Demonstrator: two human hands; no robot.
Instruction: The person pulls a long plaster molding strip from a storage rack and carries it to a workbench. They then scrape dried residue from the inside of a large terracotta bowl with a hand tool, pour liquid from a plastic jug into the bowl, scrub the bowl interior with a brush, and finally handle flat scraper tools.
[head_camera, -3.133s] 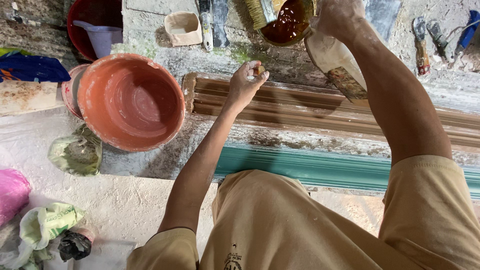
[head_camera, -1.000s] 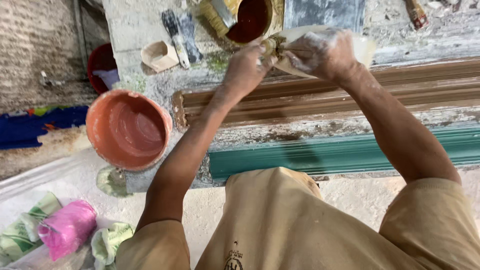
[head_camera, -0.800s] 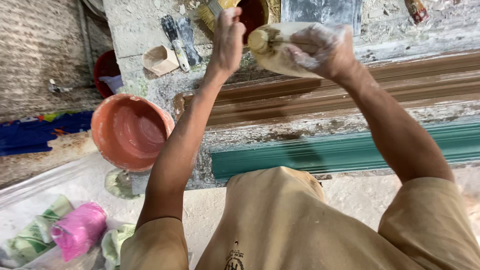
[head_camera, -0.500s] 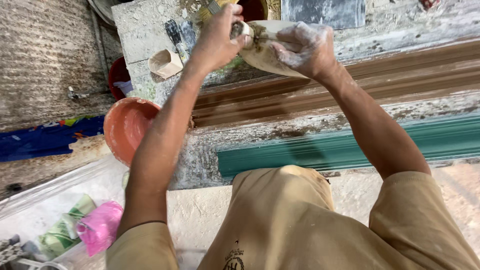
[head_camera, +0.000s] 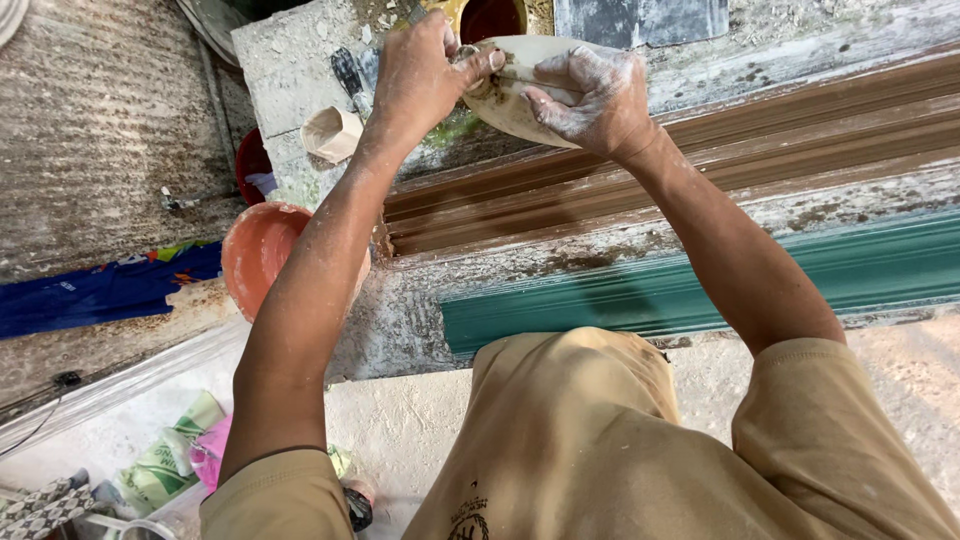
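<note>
Pale bowl (head_camera: 520, 105) gripped by right hand (head_camera: 590, 100); left hand (head_camera: 425, 75) fingers curled inside rim, arms outstretched

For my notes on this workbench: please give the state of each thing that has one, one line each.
left hand: fingers pinching something small at the scoop's rim
right hand: dusty white, gripping the scoop
cream scoop: held tilted above the bench
orange basin: upright, looks empty
brown moulding: lying flat
green moulding: lying flat

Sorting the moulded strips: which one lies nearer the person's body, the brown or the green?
The green strip; it lies just past the knees, while the brown strip runs farther off, under the hands.
</note>
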